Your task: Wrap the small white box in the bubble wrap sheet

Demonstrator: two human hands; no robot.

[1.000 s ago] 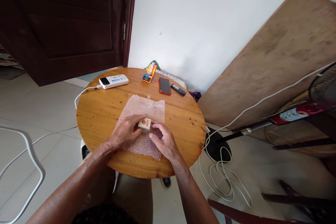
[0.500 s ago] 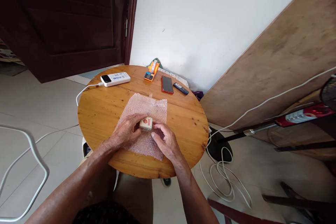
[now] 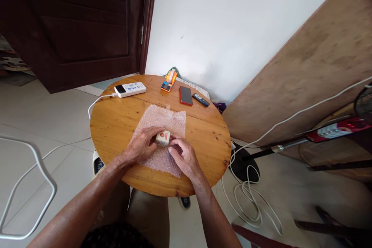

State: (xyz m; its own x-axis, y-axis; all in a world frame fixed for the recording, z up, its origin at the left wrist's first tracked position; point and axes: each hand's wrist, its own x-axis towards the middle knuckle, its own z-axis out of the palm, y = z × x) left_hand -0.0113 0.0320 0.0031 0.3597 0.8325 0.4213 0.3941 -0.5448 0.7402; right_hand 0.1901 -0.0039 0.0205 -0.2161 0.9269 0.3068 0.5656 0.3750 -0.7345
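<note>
A small cream box (image 3: 163, 138) with a red label and a round red picture on top sits near the middle of a sheet of bubble wrap (image 3: 171, 118). My left hand (image 3: 143, 142) has its fingers and thumb curled against the box's left side. From the right, my right hand (image 3: 184, 155) bends its fingers to the box's edge, with the thumb close by its near corner. The box lies between the two hands. Part of the bubble wrap is hidden under my hands.
On the round wooden table (image 3: 209, 135) are a white power bank (image 3: 132, 89) with a cable, an orange tape dispenser (image 3: 169, 81), a red-edged phone (image 3: 186, 95) and a dark handheld device (image 3: 200, 100). A white wall (image 3: 215, 19) stands behind.
The camera view has shifted slightly. The box looks turned a little between my hands, which keep nearly the same place on the bubble wrap.
</note>
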